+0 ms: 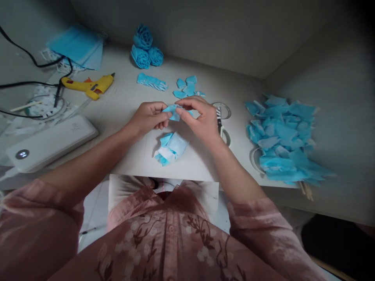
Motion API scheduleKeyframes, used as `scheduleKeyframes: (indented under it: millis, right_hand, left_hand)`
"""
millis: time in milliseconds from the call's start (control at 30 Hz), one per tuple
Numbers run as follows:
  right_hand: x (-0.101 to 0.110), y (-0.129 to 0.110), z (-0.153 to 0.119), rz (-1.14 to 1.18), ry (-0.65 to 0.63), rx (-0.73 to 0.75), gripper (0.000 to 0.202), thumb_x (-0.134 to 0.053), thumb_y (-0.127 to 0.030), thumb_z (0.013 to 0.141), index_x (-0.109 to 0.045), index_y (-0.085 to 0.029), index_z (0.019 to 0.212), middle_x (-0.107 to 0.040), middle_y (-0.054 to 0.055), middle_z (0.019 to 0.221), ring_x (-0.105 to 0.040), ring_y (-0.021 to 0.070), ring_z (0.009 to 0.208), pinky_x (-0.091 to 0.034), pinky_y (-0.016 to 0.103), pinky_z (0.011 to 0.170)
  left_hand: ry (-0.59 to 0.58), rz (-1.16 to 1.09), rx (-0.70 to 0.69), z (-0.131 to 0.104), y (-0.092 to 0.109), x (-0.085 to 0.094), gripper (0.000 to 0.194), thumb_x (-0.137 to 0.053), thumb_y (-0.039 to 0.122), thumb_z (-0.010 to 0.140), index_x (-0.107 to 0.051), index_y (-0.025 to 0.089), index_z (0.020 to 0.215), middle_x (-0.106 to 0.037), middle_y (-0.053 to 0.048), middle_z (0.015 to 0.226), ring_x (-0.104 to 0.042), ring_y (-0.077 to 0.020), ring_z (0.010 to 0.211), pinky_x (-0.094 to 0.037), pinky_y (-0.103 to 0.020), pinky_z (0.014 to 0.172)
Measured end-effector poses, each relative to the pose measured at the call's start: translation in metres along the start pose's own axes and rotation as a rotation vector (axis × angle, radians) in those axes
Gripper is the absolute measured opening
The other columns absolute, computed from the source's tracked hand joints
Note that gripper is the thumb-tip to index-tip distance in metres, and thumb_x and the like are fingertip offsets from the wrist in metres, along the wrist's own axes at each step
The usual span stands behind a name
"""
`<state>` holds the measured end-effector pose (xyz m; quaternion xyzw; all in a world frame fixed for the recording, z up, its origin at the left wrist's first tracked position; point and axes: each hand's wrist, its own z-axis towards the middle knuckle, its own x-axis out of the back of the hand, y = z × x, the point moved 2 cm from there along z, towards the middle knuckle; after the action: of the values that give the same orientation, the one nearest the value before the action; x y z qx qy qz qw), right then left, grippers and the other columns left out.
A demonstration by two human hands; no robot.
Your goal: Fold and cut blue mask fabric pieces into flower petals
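Observation:
A small piece of light blue mask fabric (pixel 175 113) is pinched between both hands above the middle of the table. My left hand (pixel 150 116) closes on its left side, thumb on top. My right hand (pixel 200 115) grips its right side with thumb and forefinger. Below them on the table lies a loose pile of blue and white fabric pieces (pixel 172 148). Just beyond the hands are several small cut blue pieces (pixel 187 86) and a flat bundle of folded blue strips (pixel 152 82). Scissors (pixel 225 134) lie beside my right hand, partly hidden by it.
Three blue fabric roses (pixel 143 56) stand at the back. Face masks (pixel 77 45), a yellow glue gun (pixel 93 86) with black cables and a white power bank (pixel 52 144) are at left. A large heap of blue fabric pieces (pixel 284 128) and a tape roll (pixel 224 110) lie right.

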<state>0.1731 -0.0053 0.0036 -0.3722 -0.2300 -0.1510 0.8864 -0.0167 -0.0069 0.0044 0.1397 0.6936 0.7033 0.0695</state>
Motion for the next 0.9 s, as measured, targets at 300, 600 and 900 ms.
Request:
scheduleKeyframes:
  millis: [300,600,900]
  right_hand:
    - [-0.005,0.004,-0.001,0.039,-0.004,-0.105,0.011,-0.066,-0.031,0.098,-0.071,-0.022,0.099,-0.069,0.000,0.093,-0.065,0.0149,0.087,-0.056,0.033,0.086]
    - [0.002,-0.005,-0.002,-0.148,0.005,0.151,0.021,-0.054,-0.028,0.106,-0.075,-0.026,0.108,-0.077,0.004,0.109,-0.070,0.0224,0.109,-0.054,0.043,0.103]
    - [0.002,-0.002,-0.003,-0.189,0.071,0.326,0.034,-0.047,-0.018,0.105,-0.076,-0.027,0.120,-0.078,0.006,0.126,-0.070,0.0232,0.118,-0.056,0.047,0.104]
  left_hand:
    - [-0.033,0.124,-0.055,-0.002,-0.001,-0.003,0.015,-0.072,0.022,0.080,-0.063,0.016,0.069,-0.063,0.002,0.056,-0.054,-0.0065,0.049,-0.040,-0.017,0.050]
    - [0.018,0.036,-0.025,-0.001,0.002,-0.001,0.016,-0.066,0.014,0.083,-0.062,0.016,0.068,-0.063,0.003,0.056,-0.052,-0.0057,0.048,-0.039,-0.017,0.049]
    - [0.054,-0.034,0.001,-0.001,0.007,0.000,0.021,-0.068,0.014,0.086,-0.060,0.017,0.067,-0.062,0.003,0.056,-0.051,-0.0053,0.048,-0.038,-0.016,0.049]
